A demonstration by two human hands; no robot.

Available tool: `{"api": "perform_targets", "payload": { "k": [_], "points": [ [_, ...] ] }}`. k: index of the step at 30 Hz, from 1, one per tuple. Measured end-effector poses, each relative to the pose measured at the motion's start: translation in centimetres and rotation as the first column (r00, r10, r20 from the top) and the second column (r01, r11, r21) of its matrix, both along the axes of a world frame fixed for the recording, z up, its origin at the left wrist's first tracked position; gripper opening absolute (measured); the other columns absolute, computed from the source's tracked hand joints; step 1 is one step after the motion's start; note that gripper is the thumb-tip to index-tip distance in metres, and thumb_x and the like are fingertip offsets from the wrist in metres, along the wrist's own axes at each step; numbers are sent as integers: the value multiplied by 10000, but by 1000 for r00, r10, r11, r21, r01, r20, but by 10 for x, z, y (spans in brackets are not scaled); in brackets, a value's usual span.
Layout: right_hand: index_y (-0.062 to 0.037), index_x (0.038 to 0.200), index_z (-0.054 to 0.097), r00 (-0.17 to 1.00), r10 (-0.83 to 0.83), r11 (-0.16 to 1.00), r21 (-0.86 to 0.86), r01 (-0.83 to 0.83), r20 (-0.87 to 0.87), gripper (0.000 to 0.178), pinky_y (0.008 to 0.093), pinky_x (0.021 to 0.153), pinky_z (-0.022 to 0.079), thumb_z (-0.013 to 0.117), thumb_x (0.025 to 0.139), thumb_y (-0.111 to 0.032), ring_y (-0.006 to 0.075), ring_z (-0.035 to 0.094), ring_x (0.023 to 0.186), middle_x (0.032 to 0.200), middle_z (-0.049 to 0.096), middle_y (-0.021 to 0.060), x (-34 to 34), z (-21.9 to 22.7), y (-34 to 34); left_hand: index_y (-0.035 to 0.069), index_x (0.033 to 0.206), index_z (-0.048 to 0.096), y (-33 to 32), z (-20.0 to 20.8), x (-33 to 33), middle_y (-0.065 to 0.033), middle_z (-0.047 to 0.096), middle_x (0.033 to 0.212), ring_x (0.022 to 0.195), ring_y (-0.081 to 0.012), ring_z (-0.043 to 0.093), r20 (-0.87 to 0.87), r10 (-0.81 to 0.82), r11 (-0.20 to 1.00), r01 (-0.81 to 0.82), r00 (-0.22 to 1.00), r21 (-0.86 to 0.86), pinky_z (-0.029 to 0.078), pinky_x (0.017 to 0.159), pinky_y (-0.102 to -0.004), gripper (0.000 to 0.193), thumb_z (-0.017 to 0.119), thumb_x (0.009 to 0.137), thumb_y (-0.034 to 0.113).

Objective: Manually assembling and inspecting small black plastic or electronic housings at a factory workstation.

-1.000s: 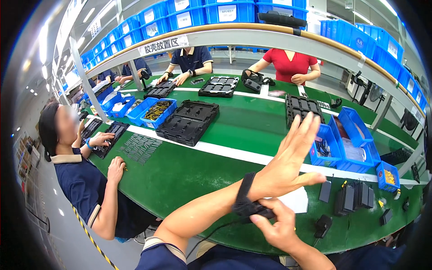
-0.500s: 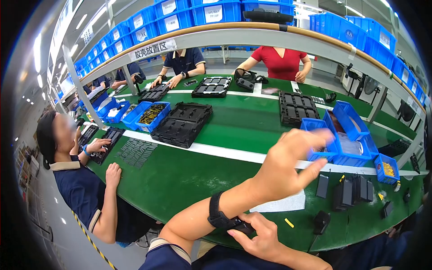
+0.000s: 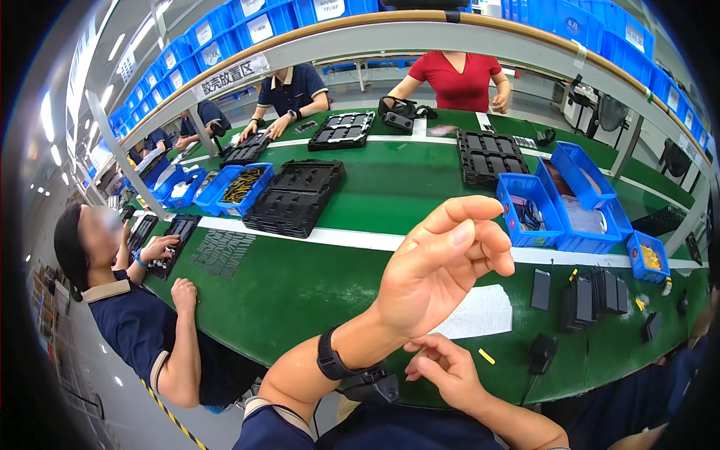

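Note:
My left hand (image 3: 442, 266) is raised over the green table, palm turned toward me, fingers loosely bent and apart, holding nothing. Around that wrist runs a black strap (image 3: 328, 356), with a small black device (image 3: 375, 386) on its underside. Just right of the device is my right hand (image 3: 450, 375), its fingers loosely curled and apart, with nothing visible in them. A white sheet (image 3: 484, 311) lies on the table behind both hands, partly hidden by the left one. A short yellow strip (image 3: 487, 355) lies to the right of my right hand.
At right stand black flat blocks (image 3: 577, 304), blue bins (image 3: 589, 234) and a small blue bin of yellow pieces (image 3: 648, 256). Stacked black trays (image 3: 296, 196) sit beyond, at left. A co-worker (image 3: 142, 322) works close on my left; others sit across. A shelf rail (image 3: 420, 37) spans above.
My right hand has let go of the device on my left wrist and moved slightly right. My left hand has rolled palm toward me and shifted left. The view has tilted downward somewhat.

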State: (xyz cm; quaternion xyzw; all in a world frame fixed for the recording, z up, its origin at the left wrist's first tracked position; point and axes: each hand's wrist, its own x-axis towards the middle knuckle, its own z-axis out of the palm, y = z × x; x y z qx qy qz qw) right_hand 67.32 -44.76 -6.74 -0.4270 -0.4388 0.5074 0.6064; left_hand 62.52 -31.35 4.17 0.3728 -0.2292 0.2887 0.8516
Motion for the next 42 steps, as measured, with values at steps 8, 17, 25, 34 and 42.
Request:
{"api": "perform_targets", "payload": {
  "k": [8, 17, 25, 34, 42],
  "points": [
    [33, 1248, 479, 934, 317, 912, -217, -347, -163, 367, 258, 715, 542, 543, 916, -111, 123, 591, 840, 1177, 564, 95, -5, 10, 6, 97, 1220, 489, -7, 3, 1, -72, 593, 970, 858, -244, 562, 145, -41, 992, 23, 989, 123, 407, 794, -377, 332, 466, 902, 191],
    [20, 1217, 505, 853, 398, 811, -306, -499, -336, 327, 235, 736, 524, 528, 927, -128, 100, 585, 884, 1079, 600, 64, -7, 9, 13, -27, 981, 626, -41, 15, -14, -142, 642, 916, 820, -261, 589, 66, 59, 879, -83, 996, 470, 450, 733, -352, 245, 619, 745, 38],
    [13, 1207, 517, 767, 467, 716, -320, -620, -441, 312, 234, 771, 505, 528, 927, -123, 100, 590, 894, 1055, 608, 64, 5, 16, 21, 37, 901, 615, -66, -2, 0, -90, 614, 844, 790, -228, 587, 385, 111, 550, -380, 916, 744, 462, 692, -322, 173, 597, 753, 123],
    [-58, 1081, 650, 919, 361, 931, -5, -365, 160, 231, 237, 783, 469, 577, 863, -31, 102, 589, 877, 1000, 625, 37, 8, 6, 25, 74, 729, 590, -133, -47, -5, -39, 574, 728, 701, -198, 552, 602, 77, 95, -607, 795, 789, 425, 642, -327, 124, 542, 739, 188],
    [-123, 1110, 656, 796, 356, 926, -73, -369, 489, 305, 250, 665, 490, 615, 823, -29, 107, 629, 771, 969, 684, 68, 16, 28, 29, 81, 656, 597, -136, -59, -8, -26, 575, 696, 675, -183, 540, 676, -13, -169, -668, 737, 725, 401, 635, -325, 182, 509, 743, 215]
  ]
}}
